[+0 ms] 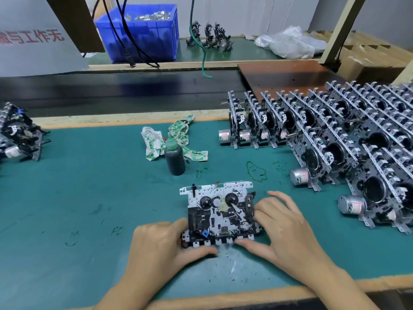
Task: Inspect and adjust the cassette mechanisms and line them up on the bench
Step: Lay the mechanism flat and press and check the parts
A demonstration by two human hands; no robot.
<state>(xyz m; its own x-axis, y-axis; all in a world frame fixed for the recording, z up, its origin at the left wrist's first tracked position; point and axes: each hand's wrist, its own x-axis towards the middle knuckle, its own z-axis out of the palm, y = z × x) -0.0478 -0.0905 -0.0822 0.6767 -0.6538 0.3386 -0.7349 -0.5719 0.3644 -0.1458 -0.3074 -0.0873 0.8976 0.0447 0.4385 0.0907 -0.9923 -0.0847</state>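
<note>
One mechanism (220,212) lies flat on the green mat (89,186), held between both hands. Left hand (161,242) grips its near left corner, thumb laid along the near edge, fingers curled at the left side. Right hand (283,224) grips the right side, fingers bent over that edge, thumb on the near edge close to the left thumb. Beyond the fingertips stand a dark bottle (174,156) and a crumpled rag (178,139). Right of the right fingers, rows of mechanisms (335,135) stand on edge
</note>
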